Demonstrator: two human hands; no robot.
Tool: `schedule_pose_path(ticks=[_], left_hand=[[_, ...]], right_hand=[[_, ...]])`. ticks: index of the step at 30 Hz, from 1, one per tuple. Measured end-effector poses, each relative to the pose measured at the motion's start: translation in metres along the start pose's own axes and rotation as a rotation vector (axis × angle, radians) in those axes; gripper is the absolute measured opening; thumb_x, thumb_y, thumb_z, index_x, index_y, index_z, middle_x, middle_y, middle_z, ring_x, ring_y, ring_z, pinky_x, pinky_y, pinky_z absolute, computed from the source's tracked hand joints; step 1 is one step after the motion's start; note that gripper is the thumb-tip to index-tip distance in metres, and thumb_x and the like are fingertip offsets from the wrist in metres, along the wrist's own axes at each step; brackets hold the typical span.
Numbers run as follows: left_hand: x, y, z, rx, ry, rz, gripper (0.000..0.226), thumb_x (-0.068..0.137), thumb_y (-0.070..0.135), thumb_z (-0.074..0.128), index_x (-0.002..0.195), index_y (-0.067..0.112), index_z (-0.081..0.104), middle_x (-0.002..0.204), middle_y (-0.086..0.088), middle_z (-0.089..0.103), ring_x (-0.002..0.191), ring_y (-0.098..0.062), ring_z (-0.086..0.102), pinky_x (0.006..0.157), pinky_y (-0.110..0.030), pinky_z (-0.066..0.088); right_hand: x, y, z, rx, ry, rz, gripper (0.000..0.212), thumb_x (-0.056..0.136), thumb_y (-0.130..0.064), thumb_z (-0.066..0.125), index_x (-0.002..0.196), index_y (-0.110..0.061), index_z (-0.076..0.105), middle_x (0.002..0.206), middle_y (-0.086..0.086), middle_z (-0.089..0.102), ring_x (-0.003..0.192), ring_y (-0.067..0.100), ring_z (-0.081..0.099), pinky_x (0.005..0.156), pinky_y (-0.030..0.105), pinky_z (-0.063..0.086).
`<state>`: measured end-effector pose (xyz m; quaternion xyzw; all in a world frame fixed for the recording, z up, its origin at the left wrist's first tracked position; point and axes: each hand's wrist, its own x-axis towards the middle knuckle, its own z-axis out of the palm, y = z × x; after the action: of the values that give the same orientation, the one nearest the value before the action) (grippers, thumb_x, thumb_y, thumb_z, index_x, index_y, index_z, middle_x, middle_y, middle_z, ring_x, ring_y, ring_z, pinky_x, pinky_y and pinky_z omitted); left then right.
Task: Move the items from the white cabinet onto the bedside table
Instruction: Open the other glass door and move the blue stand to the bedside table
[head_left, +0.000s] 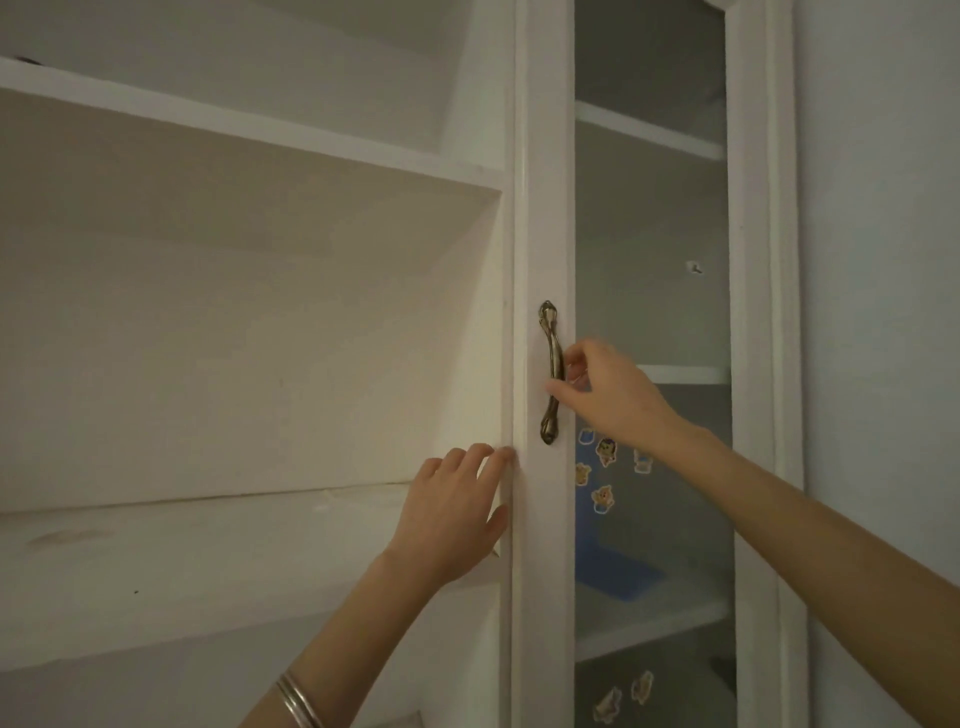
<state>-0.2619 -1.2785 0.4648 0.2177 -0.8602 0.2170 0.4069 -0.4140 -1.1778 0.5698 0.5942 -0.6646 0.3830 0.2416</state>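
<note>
Behind the glass door (545, 208), one blue item (618, 571) sits shelved. Right hand (608, 389) grips the single handle (555, 353); left hand (452, 514), fingers relaxed, touches the door's edge.

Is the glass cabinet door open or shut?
Shut, or nearly: the glass door lies flush with the cabinet frame; the right hand pinches its handle, the left hand touches its edge.

Counted: one white cabinet (260, 132); one glass door (545, 208); one metal handle (554, 358); one blue box (618, 571); seven cartoon stickers (605, 451); two hands: left hand (452, 514), right hand (610, 395).
</note>
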Motion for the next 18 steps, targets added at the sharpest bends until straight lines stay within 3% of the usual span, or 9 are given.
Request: schedule_pose_path(ticks=[3,7,11,18], left_hand=[[-0.007,-0.004,0.009,-0.012,-0.004,0.026,0.054,0.087,0.032,0.055,0.136,0.020,0.039,0.128,-0.001,0.054,0.106,-0.023,0.056,0.088,-0.036,0.045],[-0.019,-0.013,0.022,-0.006,-0.026,0.046,0.069,0.078,0.030,0.067,0.139,0.023,0.033,0.121,-0.001,0.059,0.098,-0.022,0.061,0.080,-0.037,0.051],[-0.026,-0.021,0.027,0.038,-0.015,0.031,0.078,0.070,0.028,0.074,0.138,0.022,0.037,0.110,-0.002,0.064,0.085,-0.023,0.064,0.069,-0.036,0.054],[-0.031,-0.014,0.016,0.064,0.024,-0.002,0.070,0.069,0.029,0.074,0.132,0.014,0.047,0.106,-0.003,0.066,0.083,-0.024,0.064,0.069,-0.038,0.054]], right_hand=[[0.009,-0.006,0.001,0.089,0.008,0.029,0.021,0.087,-0.024,0.060,0.099,-0.009,0.053,0.087,0.003,0.056,0.077,0.019,0.055,0.071,0.035,0.048],[0.009,-0.011,0.011,0.170,-0.015,0.081,0.009,0.089,-0.012,0.053,0.090,-0.009,0.045,0.074,0.004,0.051,0.069,0.021,0.050,0.058,0.029,0.040],[0.006,-0.012,0.012,0.186,0.003,0.089,0.009,0.090,-0.012,0.052,0.089,-0.009,0.043,0.089,0.021,0.062,0.083,0.036,0.061,0.068,0.039,0.048],[0.002,-0.018,0.009,0.169,-0.025,0.124,0.009,0.091,-0.012,0.051,0.091,-0.008,0.043,0.087,0.018,0.058,0.089,0.039,0.061,0.067,0.038,0.047]])
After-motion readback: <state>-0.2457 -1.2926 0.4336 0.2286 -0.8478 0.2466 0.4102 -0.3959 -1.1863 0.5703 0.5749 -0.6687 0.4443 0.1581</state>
